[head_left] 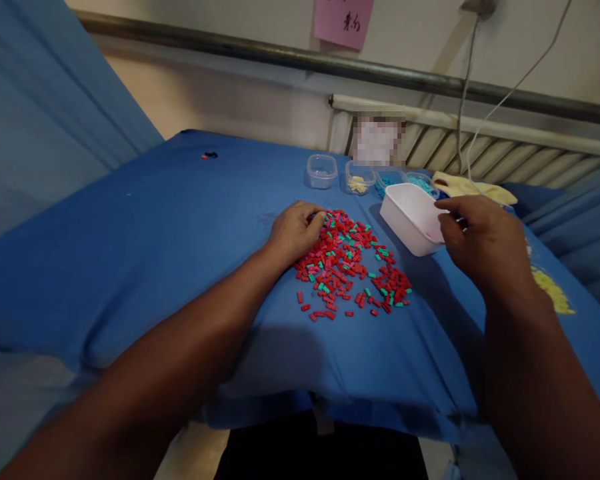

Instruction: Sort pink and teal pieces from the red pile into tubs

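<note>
A loose heap of small red pieces (337, 257), with pinkish and green ones mixed in, is spread over the blue cloth. At its upper left edge rests my left hand (296, 230), thumb and curled fingers drawn together at the pieces; whatever is between the fingertips is hidden. My right hand (487, 243) is at the right end of a white rectangular container (405, 223), with thumb and forefinger bent toward each other in a pinch. I cannot make out what that pinch holds, or whether it touches the rim. A small pinkish piece (429, 234) shows inside the container.
Behind stand a clear tub (321, 175), a tub with pale yellow pieces (357, 183) and tubs with blue pieces (393, 180). Yellow pieces (553, 292) lie right of my right forearm. A yellow cloth (475, 190) lies near the radiator (535, 147). Small dark and orange items (209, 155) lie far left.
</note>
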`<action>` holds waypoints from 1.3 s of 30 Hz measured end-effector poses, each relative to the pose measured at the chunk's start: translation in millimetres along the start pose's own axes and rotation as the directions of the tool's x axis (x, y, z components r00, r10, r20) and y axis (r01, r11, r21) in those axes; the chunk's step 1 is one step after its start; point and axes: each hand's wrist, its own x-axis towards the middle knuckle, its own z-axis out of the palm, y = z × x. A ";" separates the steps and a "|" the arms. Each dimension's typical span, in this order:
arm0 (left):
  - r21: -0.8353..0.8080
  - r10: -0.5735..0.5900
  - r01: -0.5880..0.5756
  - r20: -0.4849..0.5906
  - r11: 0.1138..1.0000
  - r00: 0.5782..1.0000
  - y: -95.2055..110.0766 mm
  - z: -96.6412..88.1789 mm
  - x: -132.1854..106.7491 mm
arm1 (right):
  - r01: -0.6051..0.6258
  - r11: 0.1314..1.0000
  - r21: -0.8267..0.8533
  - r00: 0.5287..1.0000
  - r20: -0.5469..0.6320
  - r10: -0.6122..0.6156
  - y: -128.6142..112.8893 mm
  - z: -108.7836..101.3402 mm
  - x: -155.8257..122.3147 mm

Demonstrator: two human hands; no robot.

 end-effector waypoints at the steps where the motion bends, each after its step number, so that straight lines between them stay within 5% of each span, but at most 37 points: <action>1: 0.002 -0.002 0.002 -0.003 1.000 1.000 0.1 -0.6 0.1 | 0.014 1.000 0.014 0.999 -0.029 -0.014 -2.3 0.0 -0.2; 4: 0.003 -0.004 0.004 -0.012 1.000 1.000 -0.4 -1.6 0.4 | 0.094 0.990 0.106 0.995 -0.043 -0.090 -12.2 -1.7 -1.6; 7: 0.024 -0.006 0.006 -0.008 1.000 1.000 -1.0 -2.0 1.0 | 0.170 0.942 0.290 0.961 0.164 -0.224 -21.3 -3.0 -4.9; 9: 0.040 -0.005 0.005 -0.004 0.999 1.000 -1.4 -2.3 1.2 | 0.137 0.903 0.407 0.867 0.391 -0.308 -25.2 -3.3 -8.0; 11: 0.043 -0.001 0.002 -0.008 0.999 1.000 -1.9 -2.5 1.2 | 0.022 0.888 0.460 0.705 0.622 -0.340 -27.3 -3.5 -11.2; 13: 0.035 0.004 -0.004 -0.014 0.999 1.000 -2.6 -2.3 0.9 | -0.092 0.882 0.461 0.564 0.755 -0.335 -28.6 -3.5 -13.3; 14: 0.030 0.009 -0.008 -0.014 1.000 1.000 -2.9 -2.0 0.9 | -0.115 0.877 0.466 0.538 0.772 -0.339 -29.5 -3.1 -13.7; 19: 0.014 0.012 -0.012 -0.016 1.000 1.000 -1.9 -1.1 0.9 | 0.052 0.843 0.536 0.643 0.628 -0.439 -42.4 9.9 -12.4; 23: 0.032 -0.009 0.009 -0.015 0.999 1.000 0.5 -1.6 0.6 | 0.261 0.802 0.537 0.783 0.368 -0.502 -56.7 34.8 -13.8; 26: 0.021 0.007 -0.007 -0.015 1.000 1.000 -0.1 -0.9 0.1 | 0.395 0.739 0.546 0.753 0.268 -0.601 -60.4 45.6 -16.0; 29: 0.019 0.008 -0.008 -0.017 1.000 1.000 -1.1 0.2 -0.3 | 0.401 0.770 0.497 0.721 0.347 -0.599 -55.6 41.2 -16.3; 35: 0.011 0.018 -0.018 0.002 1.000 1.000 1.8 -1.0 -1.0 | 0.350 0.856 0.380 0.819 0.319 -0.476 -42.4 32.5 -14.8; 39: 0.003 0.024 -0.024 -0.003 1.000 1.000 1.9 -0.8 -1.3 | 0.374 0.827 0.420 0.821 0.264 -0.506 -51.0 44.1 -17.7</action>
